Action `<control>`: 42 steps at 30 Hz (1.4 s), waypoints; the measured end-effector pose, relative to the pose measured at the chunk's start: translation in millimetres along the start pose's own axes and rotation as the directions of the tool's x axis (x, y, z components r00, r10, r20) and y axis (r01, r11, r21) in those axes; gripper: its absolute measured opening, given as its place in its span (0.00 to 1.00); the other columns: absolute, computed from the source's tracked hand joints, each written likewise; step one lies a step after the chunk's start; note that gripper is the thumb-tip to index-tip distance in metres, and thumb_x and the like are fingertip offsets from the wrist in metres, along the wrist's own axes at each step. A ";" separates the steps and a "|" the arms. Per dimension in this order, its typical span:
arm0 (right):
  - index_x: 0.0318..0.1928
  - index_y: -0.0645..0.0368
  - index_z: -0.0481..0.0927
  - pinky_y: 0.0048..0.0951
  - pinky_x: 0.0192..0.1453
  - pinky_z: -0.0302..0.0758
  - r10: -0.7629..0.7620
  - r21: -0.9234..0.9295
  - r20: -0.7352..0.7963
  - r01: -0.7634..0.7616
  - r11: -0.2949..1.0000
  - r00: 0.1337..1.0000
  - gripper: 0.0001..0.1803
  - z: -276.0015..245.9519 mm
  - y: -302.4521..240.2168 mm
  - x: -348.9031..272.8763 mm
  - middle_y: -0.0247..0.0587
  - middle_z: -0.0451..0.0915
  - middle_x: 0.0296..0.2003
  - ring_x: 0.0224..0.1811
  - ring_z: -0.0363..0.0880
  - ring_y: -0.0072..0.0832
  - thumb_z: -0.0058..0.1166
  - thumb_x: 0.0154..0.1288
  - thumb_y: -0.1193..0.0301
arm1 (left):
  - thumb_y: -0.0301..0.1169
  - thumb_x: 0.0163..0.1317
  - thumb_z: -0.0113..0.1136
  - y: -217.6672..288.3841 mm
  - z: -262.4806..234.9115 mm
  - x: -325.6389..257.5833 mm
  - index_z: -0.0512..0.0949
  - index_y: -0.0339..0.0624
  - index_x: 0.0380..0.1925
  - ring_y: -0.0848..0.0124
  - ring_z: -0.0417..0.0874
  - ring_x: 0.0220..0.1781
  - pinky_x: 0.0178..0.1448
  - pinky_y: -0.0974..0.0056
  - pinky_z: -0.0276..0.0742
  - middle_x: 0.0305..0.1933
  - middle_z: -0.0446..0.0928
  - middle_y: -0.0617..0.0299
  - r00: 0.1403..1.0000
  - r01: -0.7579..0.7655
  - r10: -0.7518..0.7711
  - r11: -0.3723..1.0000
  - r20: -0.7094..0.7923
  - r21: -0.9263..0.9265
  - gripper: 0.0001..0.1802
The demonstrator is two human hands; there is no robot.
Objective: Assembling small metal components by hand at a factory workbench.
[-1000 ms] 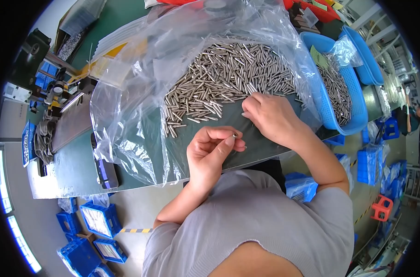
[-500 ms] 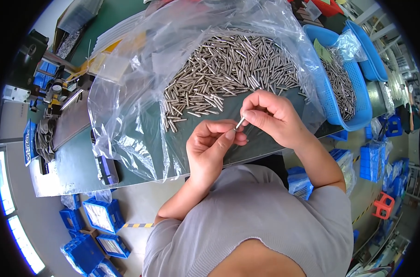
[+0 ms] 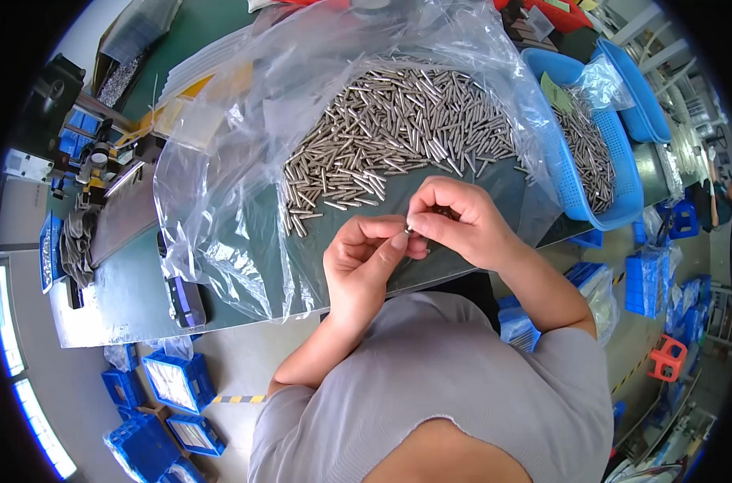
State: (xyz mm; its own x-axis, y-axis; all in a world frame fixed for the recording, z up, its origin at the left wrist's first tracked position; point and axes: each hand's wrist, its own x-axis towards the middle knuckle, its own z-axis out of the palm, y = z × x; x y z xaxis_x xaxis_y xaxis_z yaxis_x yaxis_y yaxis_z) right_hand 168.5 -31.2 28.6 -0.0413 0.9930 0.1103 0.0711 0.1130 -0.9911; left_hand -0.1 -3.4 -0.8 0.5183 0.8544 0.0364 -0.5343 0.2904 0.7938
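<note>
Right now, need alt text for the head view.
Both hands, left hand and right hand, meet fingertip to fingertip on one small metal pin above a clear plastic sheet heaped with metal pins; a blue basket stands right.

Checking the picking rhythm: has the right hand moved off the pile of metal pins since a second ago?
Yes. The right hand has pulled back from the pin pile toward the body, meeting the left hand.

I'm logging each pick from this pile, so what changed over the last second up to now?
The right hand left the heap of metal pins, carrying one pin back toward the body to meet the left hand; now both hands pinch it together. The clear plastic sheet, the heap and the blue basket stayed as they were.
</note>
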 end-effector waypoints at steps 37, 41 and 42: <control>0.32 0.63 0.72 0.21 0.31 0.65 -0.065 -0.329 0.045 0.076 0.941 0.997 0.05 -20.9 -25.3 6.5 0.32 0.69 0.26 0.27 0.65 0.18 0.51 0.63 0.74 | 0.18 0.62 0.51 1.3 2.1 -0.5 0.72 0.31 0.36 0.67 0.82 0.36 0.43 0.63 0.81 0.40 0.77 0.50 0.999 0.017 -0.016 1.000 -0.027 0.018 0.03; 0.32 0.63 0.72 0.21 0.31 0.66 -0.038 -0.320 0.070 0.059 0.945 0.997 0.05 -14.7 -22.0 7.0 0.32 0.70 0.26 0.27 0.67 0.18 0.52 0.63 0.75 | 0.18 0.62 0.51 0.4 -0.2 -1.4 0.72 0.30 0.37 0.67 0.82 0.36 0.43 0.63 0.82 0.40 0.77 0.51 1.000 0.019 -0.019 0.999 -0.024 0.031 0.04; 0.32 0.63 0.72 0.21 0.31 0.66 -0.038 -0.320 0.070 0.059 0.946 0.997 0.05 -12.6 -20.9 7.4 0.32 0.70 0.26 0.27 0.67 0.18 0.52 0.63 0.75 | 0.18 0.62 0.51 0.6 -0.6 -1.1 0.72 0.30 0.37 0.67 0.82 0.36 0.43 0.63 0.82 0.40 0.77 0.51 1.000 0.020 -0.019 0.999 -0.025 0.032 0.04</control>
State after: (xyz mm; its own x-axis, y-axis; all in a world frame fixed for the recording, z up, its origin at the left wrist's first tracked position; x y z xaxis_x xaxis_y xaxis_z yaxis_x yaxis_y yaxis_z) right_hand 179.3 -25.8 51.1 -0.1140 0.9832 0.1426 0.3834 0.1759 -0.9067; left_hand -1.3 -3.9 -0.7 0.5117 0.8591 0.0065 -0.5026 0.2932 0.8133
